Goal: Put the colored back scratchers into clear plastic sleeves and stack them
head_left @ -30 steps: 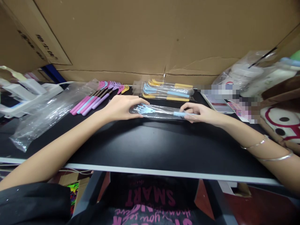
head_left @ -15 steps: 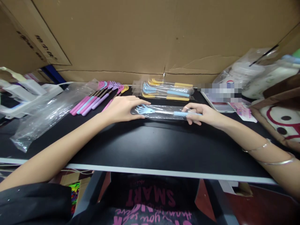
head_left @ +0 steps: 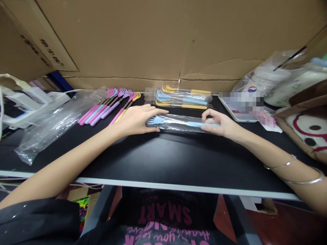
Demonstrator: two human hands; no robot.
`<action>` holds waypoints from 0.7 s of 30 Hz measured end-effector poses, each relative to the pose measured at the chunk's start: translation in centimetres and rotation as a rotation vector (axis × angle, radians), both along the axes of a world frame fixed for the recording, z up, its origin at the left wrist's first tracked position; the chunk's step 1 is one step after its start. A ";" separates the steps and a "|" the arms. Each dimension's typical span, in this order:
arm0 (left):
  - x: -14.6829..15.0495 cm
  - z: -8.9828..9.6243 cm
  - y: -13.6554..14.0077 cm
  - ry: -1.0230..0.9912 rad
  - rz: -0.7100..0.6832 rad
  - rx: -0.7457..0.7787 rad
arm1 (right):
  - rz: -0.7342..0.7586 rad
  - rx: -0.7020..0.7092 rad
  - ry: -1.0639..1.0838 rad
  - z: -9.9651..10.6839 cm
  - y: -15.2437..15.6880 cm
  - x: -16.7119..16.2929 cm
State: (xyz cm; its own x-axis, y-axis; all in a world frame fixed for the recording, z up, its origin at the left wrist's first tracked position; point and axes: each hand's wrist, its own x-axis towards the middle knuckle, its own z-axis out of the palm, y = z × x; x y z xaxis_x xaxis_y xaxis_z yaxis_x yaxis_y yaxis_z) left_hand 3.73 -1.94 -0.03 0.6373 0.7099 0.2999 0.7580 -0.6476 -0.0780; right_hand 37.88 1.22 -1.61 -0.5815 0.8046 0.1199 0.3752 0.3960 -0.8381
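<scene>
Light-blue, hand-headed back scratcher (head_left: 176,122) in a clear plastic sleeve (head_left: 178,129), crosswise over the black counter (head_left: 163,160). At its head, the left hand (head_left: 136,120) has a wide, part-open grip around the sleeve's end; at its handle, the right hand (head_left: 217,123) has its grip closed. Behind it: sleeved yellow and blue scratchers (head_left: 194,101). Leftward: loose multicoloured scratchers (head_left: 98,116).
</scene>
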 end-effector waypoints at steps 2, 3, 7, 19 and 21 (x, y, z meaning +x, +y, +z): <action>-0.8 0.4 0.4 0.040 0.040 0.022 | -0.015 -0.038 0.010 0.0 0.2 0.4; -1.1 0.6 0.6 0.054 0.061 0.029 | -0.023 -0.060 0.019 -0.1 0.3 0.6; -2.1 1.2 1.0 0.055 0.131 0.025 | 0.021 -0.171 0.085 0.0 0.6 1.2; -0.7 1.0 0.2 0.064 0.148 0.024 | 0.043 -0.191 0.070 -0.1 0.6 1.3; -0.6 0.8 0.1 0.040 0.128 0.014 | 0.065 -0.176 0.071 -0.1 0.5 1.4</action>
